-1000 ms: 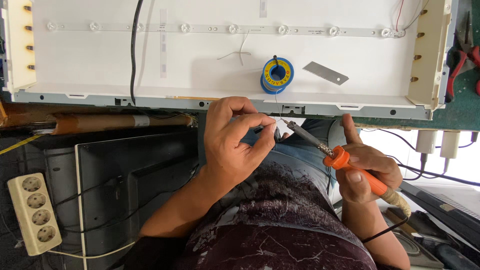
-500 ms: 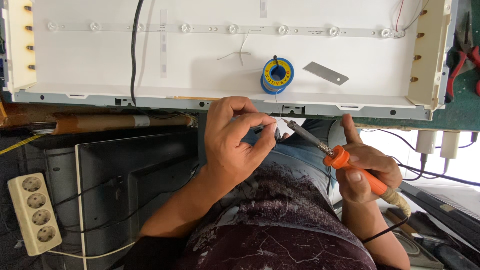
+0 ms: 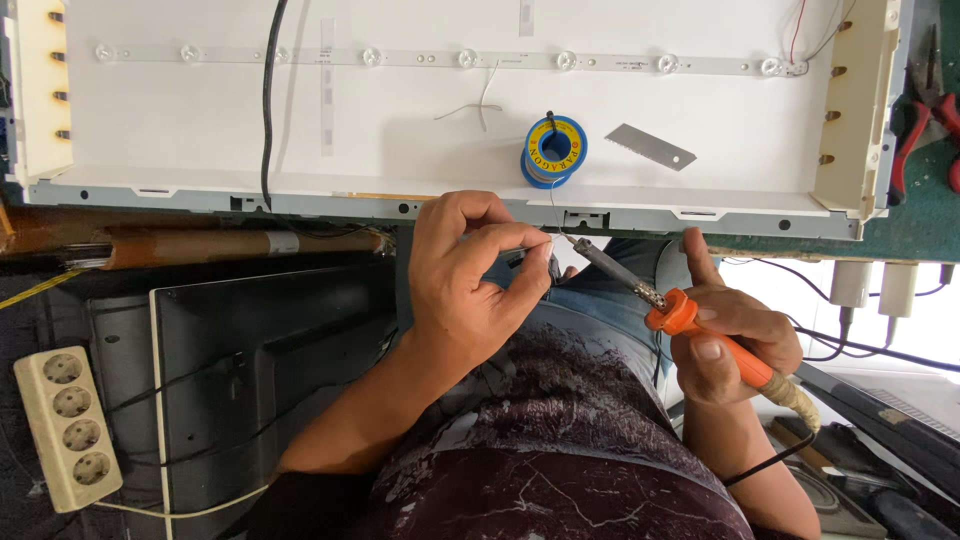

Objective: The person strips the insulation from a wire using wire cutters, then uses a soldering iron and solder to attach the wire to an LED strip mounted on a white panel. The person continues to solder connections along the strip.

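Right now both hands are working close together just near of the white panel's point(image 3: 420, 130) near edge, over the person's lap. Left hand point(image 3: 465, 285) is pinching a thin solder wire point(image 3: 553, 213) between thumb and fingertips, fingers curled tight on it; the wire is running up to the blue and yellow spool point(image 3: 552, 152) sitting on the panel. Right hand point(image 3: 728, 335) is gripping the orange handle of the soldering iron point(image 3: 680, 315), fist clamped around it, metal tip pointing left and far toward the left fingertips. Tip and pinched wire end are lying just beside each other; cannot tell if they are touching. Hands are near, not touching.

On the panel, a grey blade point(image 3: 651, 147) is lying just right of the spool, and a strip of small round lenses point(image 3: 470, 59) is running along the far side. A black cable point(image 3: 268, 100) is crossing the panel on the left. Pliers point(image 3: 915, 125) with red handles are lying at the far right on a green mat. A beige power strip point(image 3: 68, 425) is sitting at near left, beside a dark flat screen point(image 3: 250, 370). Two white plugs point(image 3: 875, 283) are hanging at right.
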